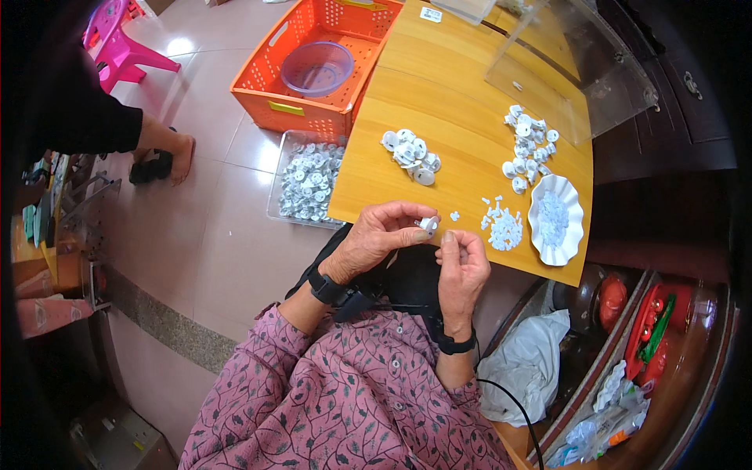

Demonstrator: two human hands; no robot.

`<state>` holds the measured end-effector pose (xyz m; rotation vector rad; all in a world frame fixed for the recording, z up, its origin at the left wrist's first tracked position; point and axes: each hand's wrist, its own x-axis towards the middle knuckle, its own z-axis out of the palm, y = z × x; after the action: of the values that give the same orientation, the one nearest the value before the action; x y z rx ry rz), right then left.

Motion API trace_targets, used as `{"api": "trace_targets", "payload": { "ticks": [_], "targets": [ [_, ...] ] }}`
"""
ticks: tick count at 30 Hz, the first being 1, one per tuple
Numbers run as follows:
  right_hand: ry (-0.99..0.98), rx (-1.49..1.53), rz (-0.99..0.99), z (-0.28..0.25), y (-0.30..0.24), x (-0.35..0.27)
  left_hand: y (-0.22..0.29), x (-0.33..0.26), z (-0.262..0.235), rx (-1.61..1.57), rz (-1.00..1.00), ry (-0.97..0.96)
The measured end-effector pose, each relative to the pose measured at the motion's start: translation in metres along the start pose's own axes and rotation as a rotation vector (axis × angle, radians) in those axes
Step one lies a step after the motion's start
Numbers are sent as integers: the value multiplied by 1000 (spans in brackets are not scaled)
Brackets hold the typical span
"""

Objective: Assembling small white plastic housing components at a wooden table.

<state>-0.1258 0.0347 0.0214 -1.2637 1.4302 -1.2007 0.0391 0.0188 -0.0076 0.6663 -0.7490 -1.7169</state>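
Note:
My left hand pinches a small white round plastic part at the near edge of the wooden table. My right hand sits just beside it, thumb and finger closed on something tiny next to the part. A single small white piece lies on the table right behind my hands. Further back a pile of white round parts rests on the wood. To the right lie a heap of tiny white pieces and a second group of round parts.
A white scalloped dish with small pieces sits at the table's right. A clear tray of white parts and an orange crate holding a clear bowl stand on the floor. Another person's foot is at the left, a pink stool behind it.

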Motion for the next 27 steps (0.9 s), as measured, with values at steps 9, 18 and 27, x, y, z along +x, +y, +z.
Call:
{"api": "trace_targets", "payload": {
  "ticks": [9,18,27],
  "targets": [
    [74,-255,-74,-13,17,7,40,-8,-62,228,283,582],
    [121,-499,-291,-15,24,16,41,-5,-123,444,289,1020],
    [98,-896,-518,-12,27,25,35,21,-24,1058,561,612]
  ]
}}
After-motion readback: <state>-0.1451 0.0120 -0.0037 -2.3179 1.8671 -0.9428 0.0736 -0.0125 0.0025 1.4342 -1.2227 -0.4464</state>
